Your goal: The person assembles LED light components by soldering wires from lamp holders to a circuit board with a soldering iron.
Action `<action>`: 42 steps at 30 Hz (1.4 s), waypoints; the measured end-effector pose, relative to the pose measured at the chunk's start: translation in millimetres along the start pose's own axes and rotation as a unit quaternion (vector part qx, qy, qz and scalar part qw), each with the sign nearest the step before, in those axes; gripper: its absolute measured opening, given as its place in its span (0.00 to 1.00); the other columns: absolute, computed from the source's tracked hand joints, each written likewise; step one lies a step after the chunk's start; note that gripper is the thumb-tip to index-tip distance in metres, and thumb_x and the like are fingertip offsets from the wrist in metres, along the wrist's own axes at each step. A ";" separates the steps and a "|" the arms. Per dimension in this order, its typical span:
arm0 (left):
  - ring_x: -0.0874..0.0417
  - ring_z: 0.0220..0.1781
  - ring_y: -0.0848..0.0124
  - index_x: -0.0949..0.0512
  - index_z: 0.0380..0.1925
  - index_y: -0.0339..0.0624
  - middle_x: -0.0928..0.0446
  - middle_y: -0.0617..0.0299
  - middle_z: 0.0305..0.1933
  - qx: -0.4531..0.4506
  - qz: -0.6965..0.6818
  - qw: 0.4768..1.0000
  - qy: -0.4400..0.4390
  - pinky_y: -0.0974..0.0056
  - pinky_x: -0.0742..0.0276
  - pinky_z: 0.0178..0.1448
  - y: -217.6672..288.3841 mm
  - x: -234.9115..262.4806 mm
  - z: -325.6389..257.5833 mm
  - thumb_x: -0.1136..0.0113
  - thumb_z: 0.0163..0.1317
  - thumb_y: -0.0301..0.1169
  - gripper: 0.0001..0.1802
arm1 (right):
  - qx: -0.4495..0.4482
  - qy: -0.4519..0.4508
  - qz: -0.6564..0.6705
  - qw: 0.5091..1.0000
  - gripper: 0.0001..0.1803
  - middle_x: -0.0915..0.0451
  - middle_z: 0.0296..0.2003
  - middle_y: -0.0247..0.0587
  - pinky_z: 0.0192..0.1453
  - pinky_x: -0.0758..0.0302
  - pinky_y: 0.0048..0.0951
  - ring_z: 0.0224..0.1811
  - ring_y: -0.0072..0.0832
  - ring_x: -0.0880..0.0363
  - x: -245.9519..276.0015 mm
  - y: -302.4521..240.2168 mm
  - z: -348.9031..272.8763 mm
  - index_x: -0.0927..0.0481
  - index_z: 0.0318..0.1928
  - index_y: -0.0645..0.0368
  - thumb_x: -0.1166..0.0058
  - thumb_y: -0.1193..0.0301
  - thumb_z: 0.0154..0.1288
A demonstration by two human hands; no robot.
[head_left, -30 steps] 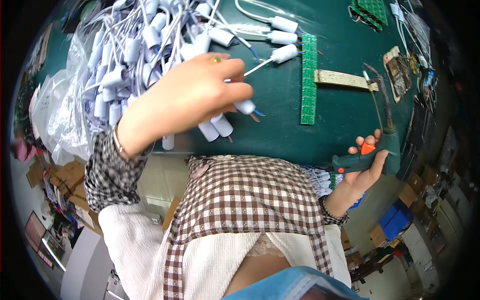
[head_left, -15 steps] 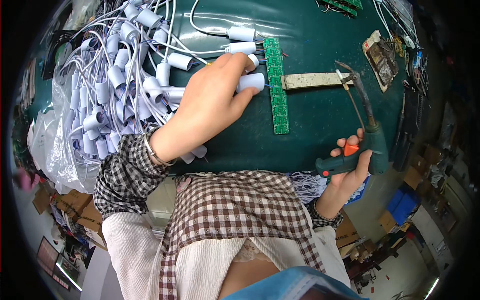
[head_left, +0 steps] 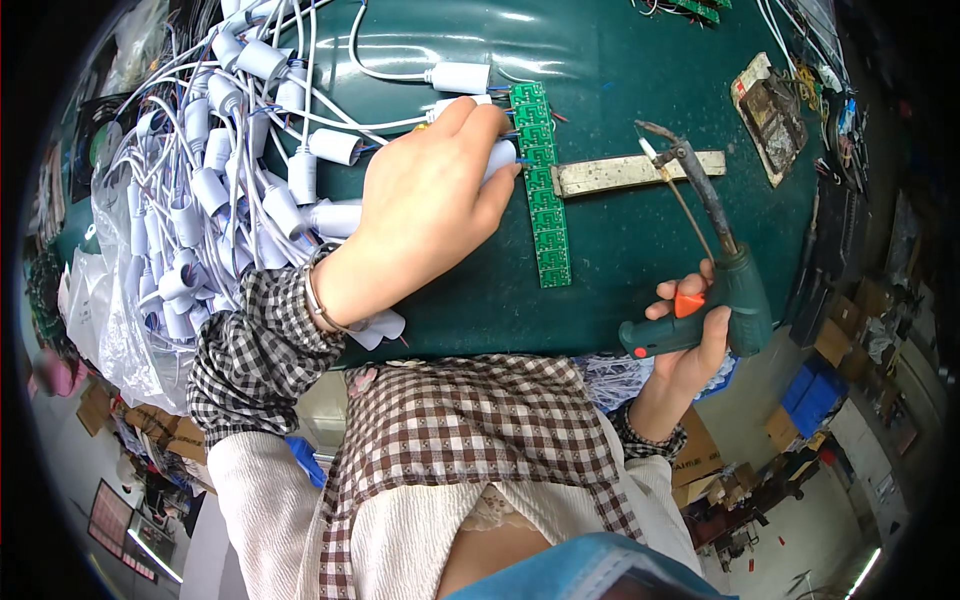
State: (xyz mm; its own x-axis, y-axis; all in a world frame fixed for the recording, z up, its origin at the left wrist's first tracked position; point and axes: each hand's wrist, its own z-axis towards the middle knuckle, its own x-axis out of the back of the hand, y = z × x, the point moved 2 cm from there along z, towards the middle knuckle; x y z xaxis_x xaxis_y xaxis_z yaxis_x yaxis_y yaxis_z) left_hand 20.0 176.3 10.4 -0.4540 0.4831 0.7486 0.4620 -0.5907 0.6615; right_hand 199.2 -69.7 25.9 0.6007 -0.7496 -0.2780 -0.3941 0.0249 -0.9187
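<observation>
My left hand (head_left: 425,195) is closed with thumb and fingers around a white plastic cylinder (head_left: 502,157), mostly hidden by the fingers. Its end faces a long green circuit board strip (head_left: 551,235), where thin wires meet the board's left edge. Two more white cylinders lie along that edge farther up, the top one (head_left: 460,77) with a white cable. In my right hand (head_left: 690,345) is a green soldering gun (head_left: 748,300) with an orange trigger. Its metal tip and thin feed tube point up and left, above a pale flat bar (head_left: 650,173) and apart from the board.
A large heap of white cylinders with cables (head_left: 215,190) covers the left of the green tabletop (head_left: 450,320), beside clear plastic bags (head_left: 110,330). At the right lies a dirty, dark-stained pad (head_left: 770,120). More circuit boards (head_left: 700,8) sit at the far edge.
The soldering gun's tip has come left, closer to the board. My left hand now covers more of the white cylinder. The whole view has shifted slightly.
</observation>
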 end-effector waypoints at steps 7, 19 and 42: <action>0.19 0.29 0.52 0.23 0.41 0.39 0.26 0.54 0.36 0.022 0.021 1.000 -0.006 0.54 0.24 0.32 3.8 -0.8 -4.0 0.38 0.64 0.28 0.08 | -0.001 0.013 -0.013 1.000 0.36 0.18 0.42 0.51 0.37 0.08 0.38 0.44 0.44 0.12 -2.2 0.2 -1.8 0.31 0.64 0.75 0.41 0.55 0.72; 0.24 0.50 0.53 0.23 0.37 0.37 0.27 0.54 0.44 -0.055 0.116 0.989 0.070 0.53 0.27 0.48 7.9 -7.8 -3.3 0.34 0.57 0.22 0.09 | -0.003 -0.010 -0.021 1.000 0.35 0.18 0.43 0.52 0.39 0.08 0.39 0.44 0.45 0.12 -5.4 -1.7 -2.3 0.31 0.64 0.75 0.39 0.57 0.70; 0.27 0.60 0.50 0.21 0.32 0.37 0.26 0.50 0.58 -0.008 0.046 0.996 0.070 0.50 0.31 0.58 1.2 -26.6 2.1 0.33 0.54 0.25 0.07 | 0.007 -0.063 -0.245 0.968 0.25 0.18 0.42 0.56 0.43 0.10 0.39 0.44 0.44 0.14 -40.7 -4.1 -22.2 0.24 0.55 0.79 0.40 0.65 0.70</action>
State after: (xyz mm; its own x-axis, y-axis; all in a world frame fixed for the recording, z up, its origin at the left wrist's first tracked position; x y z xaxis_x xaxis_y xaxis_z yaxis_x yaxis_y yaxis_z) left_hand 34.2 164.2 -8.6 -0.5129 0.3309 0.7921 0.4951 -0.6398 0.5879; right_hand 160.9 -54.1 47.3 0.7939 -0.5867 0.1597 -0.0323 -0.3030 -0.9525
